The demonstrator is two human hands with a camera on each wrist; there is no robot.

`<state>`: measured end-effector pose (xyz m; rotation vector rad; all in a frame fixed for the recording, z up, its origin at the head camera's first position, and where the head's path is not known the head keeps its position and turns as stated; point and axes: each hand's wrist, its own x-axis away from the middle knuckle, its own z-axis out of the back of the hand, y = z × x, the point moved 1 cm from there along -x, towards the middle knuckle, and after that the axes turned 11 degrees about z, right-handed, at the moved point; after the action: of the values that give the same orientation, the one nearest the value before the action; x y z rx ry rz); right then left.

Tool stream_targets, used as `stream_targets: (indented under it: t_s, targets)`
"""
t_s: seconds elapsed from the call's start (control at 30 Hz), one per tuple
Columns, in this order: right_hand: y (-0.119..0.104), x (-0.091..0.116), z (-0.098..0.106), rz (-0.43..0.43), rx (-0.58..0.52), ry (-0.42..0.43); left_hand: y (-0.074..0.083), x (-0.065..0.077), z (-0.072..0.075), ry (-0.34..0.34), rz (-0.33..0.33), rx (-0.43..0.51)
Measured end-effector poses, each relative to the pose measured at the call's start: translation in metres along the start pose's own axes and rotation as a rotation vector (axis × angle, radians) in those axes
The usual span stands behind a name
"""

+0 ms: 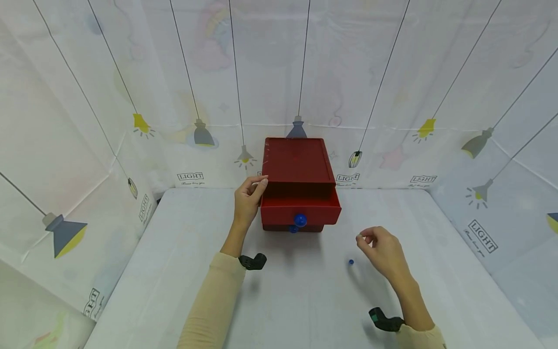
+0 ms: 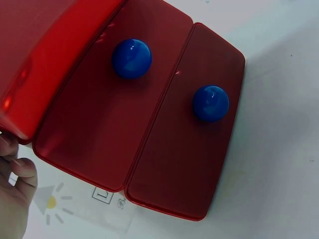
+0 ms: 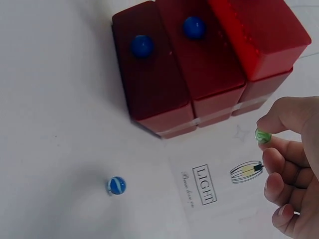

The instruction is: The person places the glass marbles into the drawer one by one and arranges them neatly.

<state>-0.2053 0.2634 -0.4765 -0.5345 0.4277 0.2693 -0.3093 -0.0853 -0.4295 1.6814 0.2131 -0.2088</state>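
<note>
A red drawer cabinet (image 1: 294, 160) stands at the back of the table, its top drawer (image 1: 279, 215) pulled out. Round blue knobs (image 2: 131, 59) sit on the drawer fronts. At the cabinet's front left edge, my left hand (image 1: 247, 201) touches the side with its fingertips; its other fingers are partly hidden. My right hand (image 1: 383, 249) hovers over the table to the right of the cabinet. Between its thumb and index finger it pinches a green marble (image 3: 262, 135). Below and left of that hand, a blue marble with a white swirl (image 3: 117, 185) lies on the table.
A white cloth covers the table (image 1: 296, 295). Behind and at both sides hang pale curtains (image 1: 375, 63) printed with lamps, close behind the cabinet. A black wrist camera (image 1: 253, 261) sits on the left wrist, another camera (image 1: 385, 320) on the right.
</note>
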Motion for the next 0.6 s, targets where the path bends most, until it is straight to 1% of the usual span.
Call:
stream_targets:
  t_s: [0.23, 0.37, 0.47, 0.6]
  targets:
    - [-0.013, -0.001, 0.011, 0.012, -0.008, 0.042, -0.003, -0.002, 0.000, 0.009, 0.007, -0.007]
    - [-0.020, -0.001, 0.016, 0.034, -0.012, 0.077, -0.003, -0.002, 0.000, 0.010, 0.018, -0.007]
    - [-0.023, 0.000, 0.019, 0.051, -0.011, 0.098, -0.002, -0.001, 0.001, 0.006, 0.013, -0.014]
    - [-0.027, 0.000, 0.021, 0.084, -0.008, 0.130, -0.015, -0.008, 0.002, 0.007, 0.010, -0.015]
